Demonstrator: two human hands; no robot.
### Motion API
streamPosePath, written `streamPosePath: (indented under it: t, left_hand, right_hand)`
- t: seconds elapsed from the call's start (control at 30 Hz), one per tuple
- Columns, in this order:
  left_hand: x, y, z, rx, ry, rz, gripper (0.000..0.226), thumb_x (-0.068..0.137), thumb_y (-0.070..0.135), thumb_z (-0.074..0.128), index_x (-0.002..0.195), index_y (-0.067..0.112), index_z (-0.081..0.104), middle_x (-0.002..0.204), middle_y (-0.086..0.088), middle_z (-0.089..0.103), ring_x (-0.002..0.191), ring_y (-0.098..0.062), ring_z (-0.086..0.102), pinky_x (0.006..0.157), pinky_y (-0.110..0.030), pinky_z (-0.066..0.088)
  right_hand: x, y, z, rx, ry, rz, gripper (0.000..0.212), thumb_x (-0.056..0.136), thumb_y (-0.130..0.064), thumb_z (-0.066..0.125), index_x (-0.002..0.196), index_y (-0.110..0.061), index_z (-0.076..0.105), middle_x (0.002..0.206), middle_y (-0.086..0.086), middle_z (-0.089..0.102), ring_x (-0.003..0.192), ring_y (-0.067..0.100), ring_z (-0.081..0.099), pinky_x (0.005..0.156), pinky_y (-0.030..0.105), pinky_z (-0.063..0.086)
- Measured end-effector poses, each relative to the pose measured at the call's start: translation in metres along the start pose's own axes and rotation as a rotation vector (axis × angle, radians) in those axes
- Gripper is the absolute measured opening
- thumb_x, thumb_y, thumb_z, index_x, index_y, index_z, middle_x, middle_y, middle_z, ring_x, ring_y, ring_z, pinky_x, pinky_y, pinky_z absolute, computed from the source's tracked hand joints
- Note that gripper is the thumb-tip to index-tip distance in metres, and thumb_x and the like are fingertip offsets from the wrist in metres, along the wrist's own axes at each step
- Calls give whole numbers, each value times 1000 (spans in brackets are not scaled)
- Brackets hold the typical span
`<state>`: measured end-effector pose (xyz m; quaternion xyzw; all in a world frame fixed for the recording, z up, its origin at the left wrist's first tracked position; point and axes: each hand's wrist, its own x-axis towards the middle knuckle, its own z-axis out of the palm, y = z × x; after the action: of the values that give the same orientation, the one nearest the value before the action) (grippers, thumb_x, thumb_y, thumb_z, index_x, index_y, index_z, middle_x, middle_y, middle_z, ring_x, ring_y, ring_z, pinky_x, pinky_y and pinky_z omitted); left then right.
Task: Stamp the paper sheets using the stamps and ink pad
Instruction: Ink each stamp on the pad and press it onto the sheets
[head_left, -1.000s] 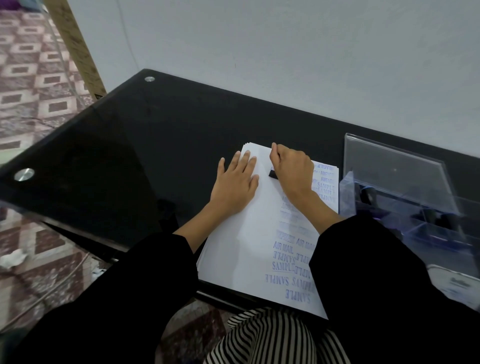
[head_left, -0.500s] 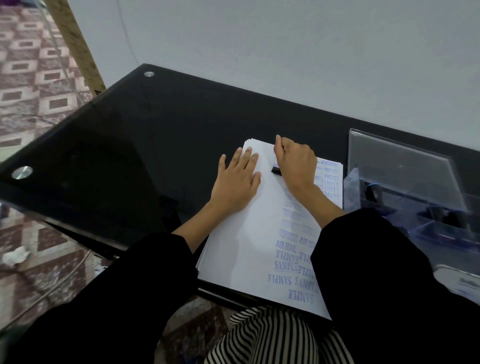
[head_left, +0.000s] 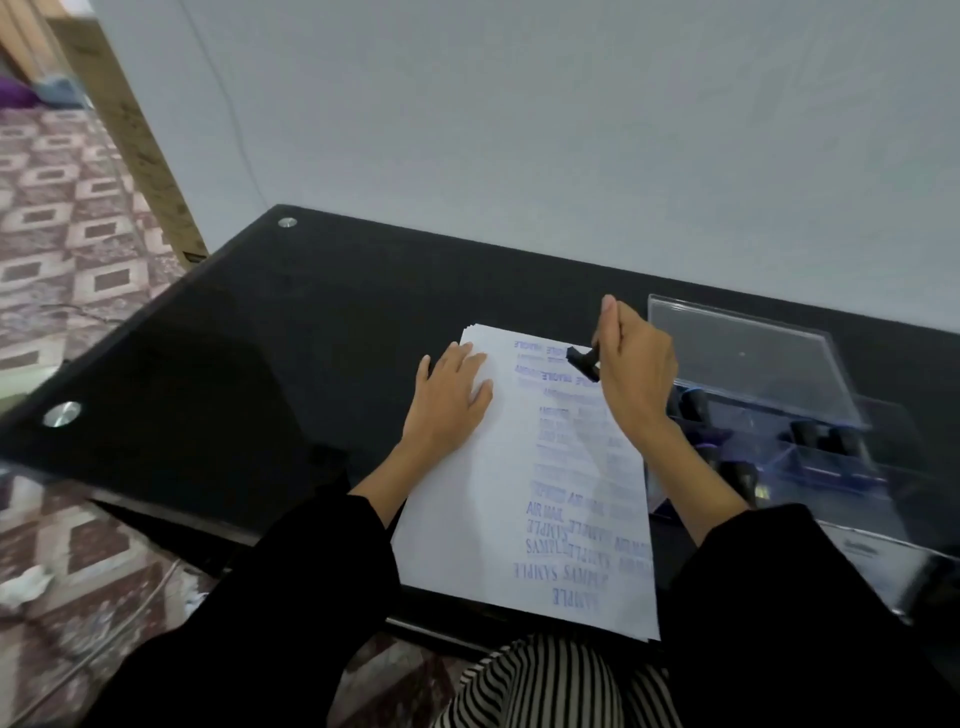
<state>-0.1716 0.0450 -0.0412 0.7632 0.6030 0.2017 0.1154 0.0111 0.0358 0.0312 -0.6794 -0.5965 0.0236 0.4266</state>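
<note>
Black stamp (head_left: 582, 362) sat tilted just above the far end of the paper stack (head_left: 483, 519), over blue SAMPLE and AIR MAIL prints on the top sheet. Your right hand (head_left: 636, 374) gripped its handle, fingers curled tight round it. Your left hand (head_left: 449, 402) lay flat on the far left part of the paper stack, fingers straight and close together. The paper stack lay on the black glass tabletop (head_left: 260, 338). A clear plastic box (head_left: 753, 364) stood just right of it, with more dark stamps (head_left: 693, 408) inside.

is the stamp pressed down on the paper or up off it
Up off it: the right hand holds the stamp tilted above the top sheet.
</note>
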Motion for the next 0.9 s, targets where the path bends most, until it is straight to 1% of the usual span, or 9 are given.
streamPosePath:
  t: [0.1,0.17,0.23,0.3,0.4,0.5,0.67,0.8,0.9]
  left_hand:
    - [-2,1,-6,-150,115,-5,32,97,24,41,121,11,59,135,-5,50,127,-18,44,115,-39,14]
    - [-5,4,-9,-184,182,18,38,94,30,37,111,11,65,123,-4,59,118,-18,52,112,-40,22]
    - [-10,13,-13,-263,240,63,42,92,35,34,105,12,67,113,-2,64,106,-14,56,103,-33,36]
    - [-19,33,-18,-355,199,105,31,97,28,40,106,12,65,110,-1,64,101,-8,54,90,-20,40]
    - [-33,67,-19,-375,121,263,24,98,22,45,107,13,65,111,1,66,100,-4,55,89,-18,46]
    - [-52,99,-19,-374,65,480,29,96,26,45,104,10,67,105,-2,69,96,-7,60,84,-8,43]
    - [-85,140,-14,-282,-38,662,37,95,32,37,104,12,67,98,0,69,91,-11,60,78,-20,46]
    - [-106,159,-8,-253,-48,723,35,94,27,38,101,9,67,93,-3,68,86,-14,60,75,-18,43]
    - [-120,172,0,-229,-54,747,34,94,24,38,105,8,65,99,-5,67,91,-17,60,77,-22,45]
  right_hand:
    - [-4,2,-34,14,-1,4,45,101,-31,33,73,-1,51,64,18,57,58,31,52,50,30,31]
    - [-9,4,-57,-6,-6,12,32,100,-28,37,77,-7,47,63,12,53,54,23,46,47,27,28]
    - [-15,8,-80,-4,3,23,21,98,-26,42,83,-13,47,66,6,53,54,16,44,45,23,28]
    - [-22,14,-103,25,22,49,18,96,-25,47,83,-13,50,68,4,55,58,16,47,47,24,32]
    - [-33,22,-131,48,50,95,17,93,-25,53,82,-13,53,72,3,58,65,19,51,56,29,37]
    - [-44,28,-155,30,53,117,16,92,-26,55,82,-15,52,73,-2,56,69,18,53,61,30,40]
    - [-64,34,-187,-53,40,136,14,92,-25,56,82,-16,50,75,1,58,66,16,52,50,20,33]
    - [-88,45,-203,-112,-2,171,12,89,-26,59,84,-16,52,76,3,60,70,20,57,58,32,46]
    - [-108,55,-208,-188,-56,208,16,88,-27,61,82,-14,52,74,2,58,69,20,54,58,29,39]
